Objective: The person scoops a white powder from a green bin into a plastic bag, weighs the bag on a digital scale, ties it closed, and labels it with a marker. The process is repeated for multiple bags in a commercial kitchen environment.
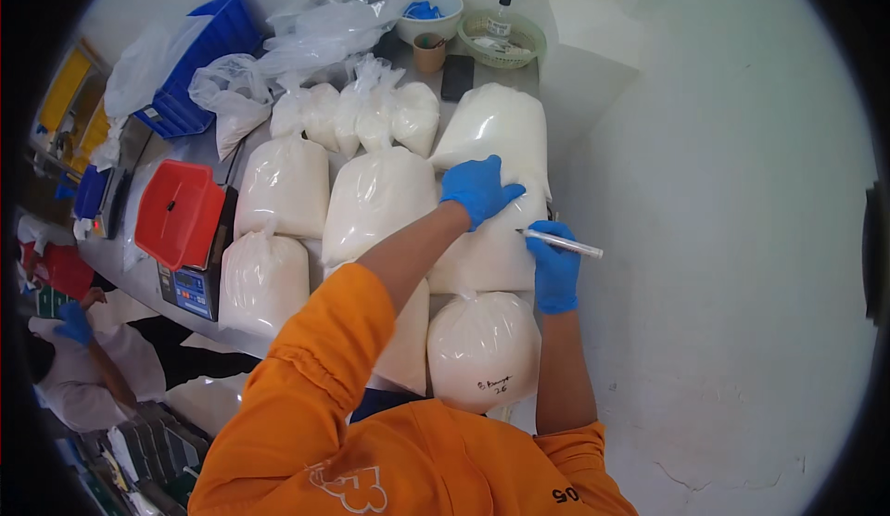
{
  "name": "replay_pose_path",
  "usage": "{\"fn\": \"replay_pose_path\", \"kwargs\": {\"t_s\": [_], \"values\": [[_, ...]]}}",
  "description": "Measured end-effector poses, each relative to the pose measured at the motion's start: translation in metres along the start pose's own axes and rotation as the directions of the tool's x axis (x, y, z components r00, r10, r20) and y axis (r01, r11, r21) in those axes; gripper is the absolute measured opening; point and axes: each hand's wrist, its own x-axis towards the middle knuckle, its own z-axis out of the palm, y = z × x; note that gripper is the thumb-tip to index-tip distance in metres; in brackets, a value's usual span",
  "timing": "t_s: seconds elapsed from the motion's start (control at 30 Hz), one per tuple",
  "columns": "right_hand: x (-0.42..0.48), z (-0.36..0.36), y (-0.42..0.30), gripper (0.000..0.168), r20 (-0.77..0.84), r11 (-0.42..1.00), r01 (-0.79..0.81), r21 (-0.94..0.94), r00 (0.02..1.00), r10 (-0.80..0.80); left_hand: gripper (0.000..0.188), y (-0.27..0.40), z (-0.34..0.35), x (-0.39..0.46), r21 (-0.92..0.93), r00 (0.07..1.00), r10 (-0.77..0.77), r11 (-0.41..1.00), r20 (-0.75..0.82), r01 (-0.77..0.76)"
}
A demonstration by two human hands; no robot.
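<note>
My left hand (480,189), in a blue glove, lies over the upper part of a clear plastic bag of white powder (487,265). Its thumb points right, and some fingers are hidden from me. A slim pale marker (573,245) is held in my gloved right hand (557,269), its dark tip just over the bag's right side. Behind my left hand stands another large powder bag (497,126). Nearest my body, a tied round bag (480,349) bears black handwriting. More filled bags (379,199) stand to the left, partly covered by my left arm.
A red scoop pan (177,213) sits on a digital scale (191,286) at left. Small tied bags (375,109), a blue bin (184,92), a brown cup (429,53), a bowl (431,26) and a basket with a spray bottle (500,36) line the back. A co-worker (104,370) is at lower left.
</note>
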Motion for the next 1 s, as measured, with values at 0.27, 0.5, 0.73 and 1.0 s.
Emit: {"fn": "replay_pose_path", "kwargs": {"t_s": [0.27, 0.5, 0.73, 1.0], "values": [[0.004, 0.038, -0.009, 0.012, 0.370, 0.874, 0.274, -0.401, 0.921, -0.119, 0.069, -0.035, 0.022, 0.035, -0.057, 0.986, -0.080, 0.994, 0.148, 0.089], [0.010, 0.042, -0.003, 0.016, 0.464, 0.792, 0.431, -0.433, 0.860, -0.214, 0.077, -0.028, 0.012, 0.031, -0.092, 0.977, -0.127, 0.985, 0.174, 0.144], [0.006, 0.046, -0.002, 0.019, 0.438, 0.787, 0.444, -0.429, 0.864, -0.249, 0.078, -0.032, 0.010, 0.030, -0.135, 0.976, -0.126, 0.979, 0.179, 0.151], [0.005, 0.036, 0.000, 0.017, 0.370, 0.822, 0.384, -0.422, 0.900, -0.230, 0.076, -0.034, 0.014, 0.031, -0.139, 0.977, -0.133, 0.978, 0.166, 0.157]]}}
